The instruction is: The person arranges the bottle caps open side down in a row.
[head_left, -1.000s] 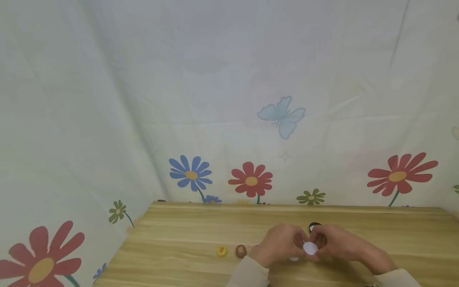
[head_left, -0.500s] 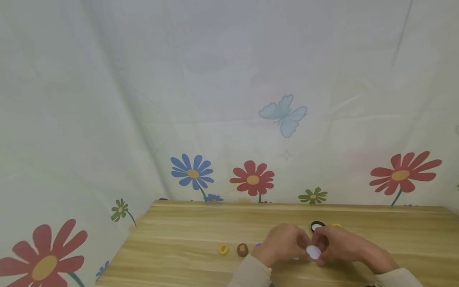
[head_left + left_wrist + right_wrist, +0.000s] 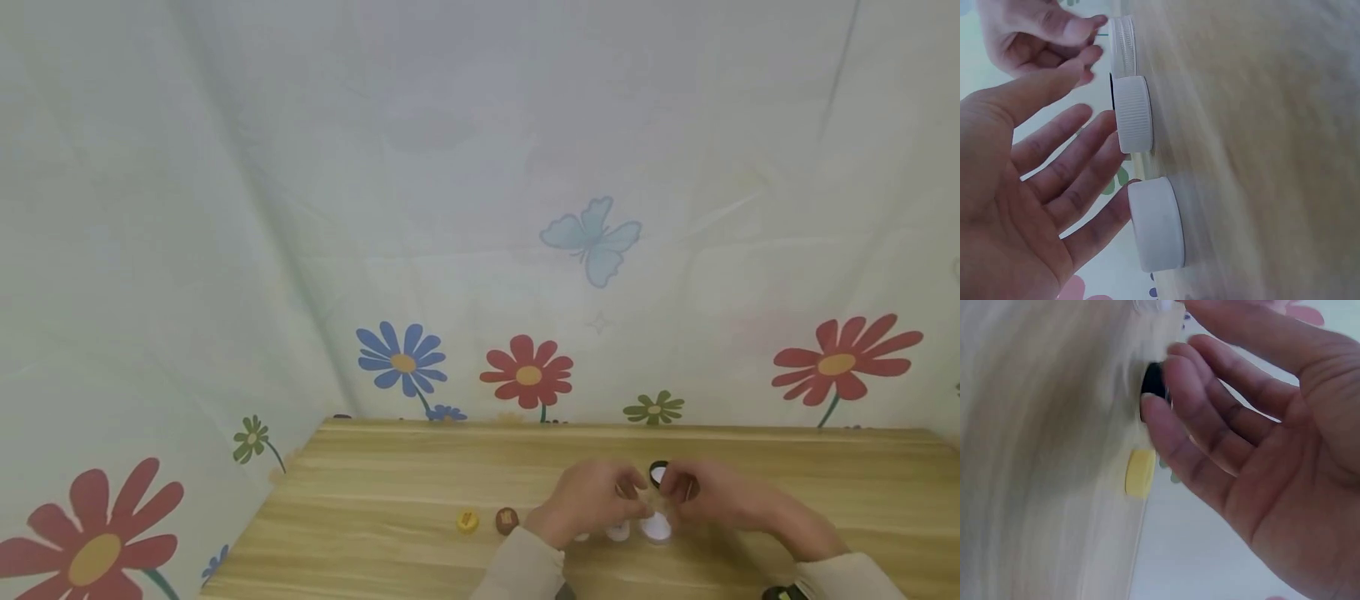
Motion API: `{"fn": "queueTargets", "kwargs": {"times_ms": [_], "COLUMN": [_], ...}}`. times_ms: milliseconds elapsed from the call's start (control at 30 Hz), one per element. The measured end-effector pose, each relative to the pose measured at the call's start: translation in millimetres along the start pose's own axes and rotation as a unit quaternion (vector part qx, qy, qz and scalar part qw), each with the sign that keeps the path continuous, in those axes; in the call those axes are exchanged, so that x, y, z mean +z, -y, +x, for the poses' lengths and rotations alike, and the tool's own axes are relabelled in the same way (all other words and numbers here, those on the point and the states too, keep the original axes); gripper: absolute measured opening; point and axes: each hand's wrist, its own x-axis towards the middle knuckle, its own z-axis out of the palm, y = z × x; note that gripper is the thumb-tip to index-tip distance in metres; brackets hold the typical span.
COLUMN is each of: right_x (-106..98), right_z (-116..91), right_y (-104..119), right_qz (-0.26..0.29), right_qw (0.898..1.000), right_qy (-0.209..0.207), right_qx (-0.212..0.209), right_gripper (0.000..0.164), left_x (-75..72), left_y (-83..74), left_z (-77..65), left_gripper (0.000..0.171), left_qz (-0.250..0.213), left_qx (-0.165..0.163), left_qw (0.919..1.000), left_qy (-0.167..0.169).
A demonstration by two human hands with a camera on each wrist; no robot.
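Note:
A white bottle cap (image 3: 656,527) lies on the table just below the fingertips of both hands. My left hand (image 3: 592,502) and my right hand (image 3: 723,500) hover over it, fingertips close together and blurred. In the left wrist view, a clear-white ridged cap (image 3: 1124,47), a ridged white cap (image 3: 1134,114) and a smooth white cap (image 3: 1157,225) stand in a row; the spread fingers of the left hand pass behind them. The right wrist view has the right fingers loosely bent with nothing held, in front of a black cap (image 3: 1153,381).
To the left on the wooden table (image 3: 375,475) lie a yellow cap (image 3: 467,521) and a brown cap (image 3: 507,521). Another yellow cap (image 3: 1140,474) sits beside the black one near the far edge. A flowered cloth (image 3: 465,208) hangs behind the table.
Both hands have let go of the white cap, which now rests on the table. The fingers have lifted slightly away from it, and more of the neighbouring white caps shows.

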Motion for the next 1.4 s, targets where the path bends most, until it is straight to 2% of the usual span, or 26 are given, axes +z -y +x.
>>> {"fn": "queueTargets", "kwargs": {"times_ms": [67,167,333,500,767,900,1033,1233,1400], "right_x": [-5.8,-12.2,-17.4,-15.5,-5.7,-1.9,-0.5,-2.1,-9.1], "right_z": [-0.3,0.1,3.6,9.5,17.4,20.3,20.8,17.6,12.4], "right_y": [-2.6,-5.6,-6.0,-7.0,-15.4,-20.3,-24.1,-25.3,-19.8], "right_qz": [-0.006,-0.023,-0.066,-0.097,-0.15,-0.167,-0.171,-0.151,-0.09], "right_qw": [1.0,0.997,0.992,0.986,0.979,0.979,0.979,0.983,0.992], "right_qy": [-0.023,-0.061,-0.111,-0.13,-0.127,-0.117,-0.113,-0.103,-0.086], "right_qx": [-0.02,-0.027,0.011,0.042,0.047,0.023,-0.008,-0.01,0.005], "right_gripper": [0.018,0.017,0.02,0.027,0.034,0.031,0.028,0.026,0.022], "left_x": [-0.5,0.0,3.2,4.1,7.8,12.0,14.2,14.8,14.0], "left_y": [-0.4,-2.4,-7.2,-8.5,-8.3,-10.0,-12.0,-13.4,-12.2], "left_z": [2.2,6.6,14.7,17.4,23.7,28.5,31.4,33.5,33.3], "left_gripper": [0.023,0.026,0.03,0.034,0.04,0.038,0.032,0.029,0.028], "left_qz": [-0.012,-0.01,-0.001,0.006,0.001,-0.003,0.004,0.011,-0.001], "left_qx": [-0.001,-0.003,-0.008,-0.022,-0.047,-0.056,-0.049,-0.05,-0.049], "left_qw": [0.9998,0.9995,0.9985,0.998,0.9975,0.9972,0.9976,0.9978,0.9977], "left_qy": [-0.013,-0.028,-0.054,-0.058,-0.053,-0.05,-0.048,-0.041,-0.047]}}
